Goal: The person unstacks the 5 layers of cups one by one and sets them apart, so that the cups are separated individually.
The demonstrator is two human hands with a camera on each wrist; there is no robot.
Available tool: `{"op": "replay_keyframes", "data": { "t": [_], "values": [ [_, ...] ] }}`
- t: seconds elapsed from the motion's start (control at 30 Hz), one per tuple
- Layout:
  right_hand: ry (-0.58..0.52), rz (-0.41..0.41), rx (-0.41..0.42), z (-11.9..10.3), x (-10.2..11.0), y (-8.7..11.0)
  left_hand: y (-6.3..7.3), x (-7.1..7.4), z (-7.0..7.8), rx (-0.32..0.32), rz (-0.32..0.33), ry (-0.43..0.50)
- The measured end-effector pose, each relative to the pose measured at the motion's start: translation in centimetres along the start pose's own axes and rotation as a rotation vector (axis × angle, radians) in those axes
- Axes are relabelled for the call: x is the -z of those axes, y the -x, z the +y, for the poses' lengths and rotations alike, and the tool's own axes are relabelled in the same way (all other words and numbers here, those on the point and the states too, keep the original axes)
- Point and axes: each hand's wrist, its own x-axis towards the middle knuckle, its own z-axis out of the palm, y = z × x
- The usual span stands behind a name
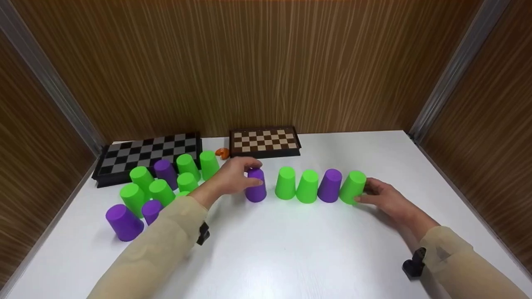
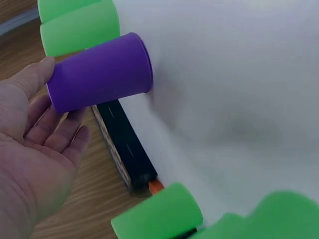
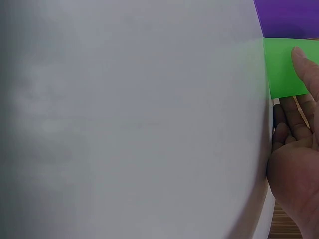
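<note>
My left hand [image 1: 237, 176] holds an upside-down purple cup [image 1: 255, 189] near its narrow top. In the left wrist view the thumb lies on one side of that purple cup [image 2: 102, 74] and the fingers on the other. At the right end of a row, my right hand [image 1: 384, 199] grips an upside-down green cup [image 1: 352, 187], thumb in front and fingers behind, partly hidden. Between the hands stand a green cup [image 1: 285, 183], another green cup [image 1: 307, 187] and a purple cup [image 1: 330, 186]. A gap separates the left hand's cup from this row.
Several green and purple cups stand upside down at the left, the nearest a purple cup [image 1: 124, 223]; my left forearm covers some. Behind lie a black-and-grey chessboard [image 1: 145, 155], a brown chessboard [image 1: 266, 141] and a small orange object [image 1: 222, 153]. Wood-grain panels [image 1: 266, 62] enclose the white table [image 1: 282, 257].
</note>
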Motion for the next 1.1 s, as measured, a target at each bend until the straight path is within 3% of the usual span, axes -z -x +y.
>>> {"op": "replay_keyframes", "data": {
  "t": [0.3, 0.47, 0.83, 1.1],
  "values": [
    [0.015, -0.005, -0.001, -0.1, 0.1, 0.0, 1.9, 4.4, -2.6, 0.072, 0.035, 0.007],
    [0.026, -0.002, 0.004, -0.1, 0.1, 0.0, 2.8, 6.1, -4.0, 0.106, 0.055, -0.008],
    [0.032, 0.005, 0.012, 0.2, 0.0, 0.0, 3.5, 7.1, -5.9, 0.156, 0.069, -0.018],
    [0.035, 0.012, 0.007, -0.1, 0.0, 0.1, 3.6, 7.5, -6.3, 0.175, 0.061, -0.031]
  ]
}}
